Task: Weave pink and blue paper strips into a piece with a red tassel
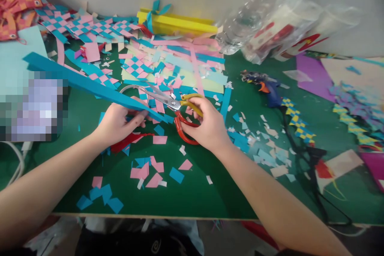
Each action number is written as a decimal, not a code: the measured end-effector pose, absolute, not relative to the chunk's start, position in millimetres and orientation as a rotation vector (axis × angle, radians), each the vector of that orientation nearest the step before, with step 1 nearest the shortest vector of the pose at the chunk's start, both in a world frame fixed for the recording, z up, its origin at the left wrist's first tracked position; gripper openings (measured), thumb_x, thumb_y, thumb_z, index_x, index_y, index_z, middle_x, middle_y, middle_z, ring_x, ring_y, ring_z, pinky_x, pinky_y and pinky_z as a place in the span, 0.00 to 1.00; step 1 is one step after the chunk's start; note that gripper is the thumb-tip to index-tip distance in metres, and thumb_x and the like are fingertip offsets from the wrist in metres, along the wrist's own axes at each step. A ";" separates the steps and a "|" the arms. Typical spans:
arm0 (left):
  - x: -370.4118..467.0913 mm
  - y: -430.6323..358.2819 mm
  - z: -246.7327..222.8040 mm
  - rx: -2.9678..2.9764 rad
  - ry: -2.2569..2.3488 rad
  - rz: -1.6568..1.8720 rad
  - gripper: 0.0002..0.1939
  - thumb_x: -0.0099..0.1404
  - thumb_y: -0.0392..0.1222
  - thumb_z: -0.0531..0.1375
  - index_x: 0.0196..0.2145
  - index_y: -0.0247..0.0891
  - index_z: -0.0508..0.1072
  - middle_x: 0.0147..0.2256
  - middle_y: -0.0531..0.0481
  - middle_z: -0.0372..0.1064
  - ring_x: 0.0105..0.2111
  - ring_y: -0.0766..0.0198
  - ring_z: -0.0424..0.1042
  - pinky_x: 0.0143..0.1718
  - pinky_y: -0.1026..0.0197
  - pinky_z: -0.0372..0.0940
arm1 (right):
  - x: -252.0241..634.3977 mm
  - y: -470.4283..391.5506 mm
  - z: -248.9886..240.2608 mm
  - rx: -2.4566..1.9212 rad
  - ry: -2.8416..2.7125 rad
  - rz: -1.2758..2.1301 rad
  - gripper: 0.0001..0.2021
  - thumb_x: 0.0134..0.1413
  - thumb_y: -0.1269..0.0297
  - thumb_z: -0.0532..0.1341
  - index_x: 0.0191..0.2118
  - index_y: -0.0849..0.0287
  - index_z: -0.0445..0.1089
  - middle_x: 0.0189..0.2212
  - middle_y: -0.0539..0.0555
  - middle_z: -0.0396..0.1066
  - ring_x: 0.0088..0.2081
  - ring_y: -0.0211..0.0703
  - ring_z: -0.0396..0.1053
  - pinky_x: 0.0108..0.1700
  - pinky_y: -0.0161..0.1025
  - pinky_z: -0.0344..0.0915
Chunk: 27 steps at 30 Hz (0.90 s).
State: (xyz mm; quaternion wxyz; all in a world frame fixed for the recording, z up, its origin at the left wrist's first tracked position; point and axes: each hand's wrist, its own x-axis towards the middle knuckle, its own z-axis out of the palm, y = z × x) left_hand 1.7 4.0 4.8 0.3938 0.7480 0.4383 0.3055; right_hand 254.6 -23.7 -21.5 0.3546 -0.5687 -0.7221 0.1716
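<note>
My left hand (124, 122) is closed on a long blue paper strip (87, 86), pinched near its right end; the strip slants up to the left. In my right hand (207, 124) is a pair of scissors (174, 105) with one yellow and one red handle. Their blades point left, apart, just above the strip's right end. A roll of clear tape (135, 88) lies behind my left hand. Something red (127, 142) lies under that hand. Pink and blue paper scraps (151, 168) are scattered in front of both hands.
Woven pink-and-blue paper pieces (87, 24) and a yellow folded bundle (180, 24) lie along the wall. At right are a blue glue gun (271, 92) with a black cable and plastic-wrapped cups (279, 28). A blurred-out device (39, 108) sits at left. The green table's front edge (156, 217) runs below.
</note>
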 end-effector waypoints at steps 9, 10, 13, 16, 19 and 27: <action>-4.8 3.7 0.1 1.822 1.183 0.835 0.13 0.66 0.47 0.57 0.28 0.36 0.73 0.24 0.49 0.74 0.18 0.66 0.71 0.18 0.68 0.68 | 254.9 -23.0 -22.4 -1.482 -1.853 0.455 0.22 0.48 0.57 0.65 0.49 0.54 0.62 0.46 0.58 0.71 0.36 0.47 0.74 0.31 0.44 0.72; -5.9 3.9 -0.8 1.812 1.193 0.839 0.15 0.67 0.48 0.56 0.27 0.36 0.73 0.23 0.49 0.73 0.17 0.66 0.71 0.18 0.68 0.67 | 255.1 -22.8 -22.9 -1.482 -1.855 0.452 0.22 0.48 0.57 0.65 0.49 0.54 0.62 0.46 0.58 0.71 0.35 0.47 0.74 0.30 0.44 0.72; -7.1 5.4 -2.1 1.782 1.213 0.890 0.18 0.69 0.50 0.55 0.27 0.37 0.72 0.24 0.49 0.73 0.18 0.66 0.71 0.18 0.67 0.67 | 256.4 -22.2 -24.2 -1.484 -1.849 0.447 0.22 0.48 0.57 0.65 0.49 0.53 0.61 0.45 0.58 0.71 0.35 0.46 0.73 0.30 0.45 0.72; -5.7 7.3 -0.8 1.763 1.186 0.963 0.17 0.69 0.51 0.55 0.28 0.38 0.71 0.26 0.49 0.74 0.20 0.66 0.72 0.20 0.67 0.67 | 257.3 -22.6 -23.4 -1.462 -1.841 0.433 0.23 0.48 0.58 0.65 0.50 0.53 0.61 0.46 0.58 0.70 0.37 0.48 0.73 0.31 0.45 0.73; -4.0 8.1 1.4 1.685 1.163 1.012 0.15 0.69 0.50 0.56 0.30 0.38 0.71 0.27 0.49 0.74 0.19 0.67 0.71 0.20 0.65 0.66 | 256.4 -24.4 -19.9 -1.372 -1.872 0.399 0.23 0.49 0.58 0.65 0.51 0.53 0.60 0.48 0.58 0.69 0.40 0.49 0.73 0.35 0.47 0.74; -4.0 6.5 2.5 1.550 1.157 1.115 0.14 0.67 0.53 0.59 0.33 0.40 0.74 0.28 0.49 0.74 0.17 0.66 0.70 0.17 0.64 0.64 | 251.0 -29.3 -16.5 -1.269 -2.030 0.274 0.28 0.48 0.61 0.65 0.55 0.53 0.56 0.47 0.59 0.66 0.52 0.58 0.67 0.48 0.55 0.72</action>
